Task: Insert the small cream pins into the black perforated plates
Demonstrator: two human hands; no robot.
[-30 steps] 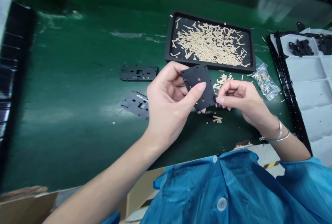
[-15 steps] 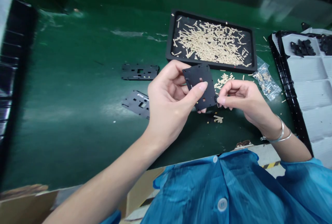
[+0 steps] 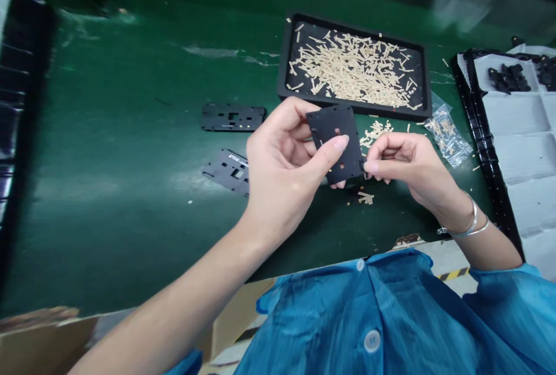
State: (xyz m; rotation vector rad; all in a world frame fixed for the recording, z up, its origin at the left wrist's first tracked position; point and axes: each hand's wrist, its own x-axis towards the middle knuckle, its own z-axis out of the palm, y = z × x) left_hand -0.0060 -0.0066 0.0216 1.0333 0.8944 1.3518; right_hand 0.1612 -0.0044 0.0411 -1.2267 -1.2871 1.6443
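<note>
My left hand (image 3: pixel 289 172) grips a flat black plate (image 3: pixel 332 126) with small holes, its thumb across the face and fingers behind. At the plate's lower right corner, my right hand (image 3: pixel 403 161) is pinched closed; what sits between its fingertips is too small to make out. Two similar plates lie to the left: an upper black plate (image 3: pixel 233 117) and a lower black plate (image 3: pixel 228 171), partly covered by my left hand. Beyond my hands is a black tray (image 3: pixel 284 68) heaped with pale strips (image 3: pixel 356 68). More pale strips (image 3: pixel 376 131) lie loose on the green table (image 3: pixel 130 190).
A clear plastic bag (image 3: pixel 449 135) with small pieces lies right of my right hand. Farther right, a black-edged crate (image 3: pixel 482 132) has white compartments holding black parts (image 3: pixel 508 78). Another black crate (image 3: pixel 19 103) stands at the far left. The table's front edge is near my body.
</note>
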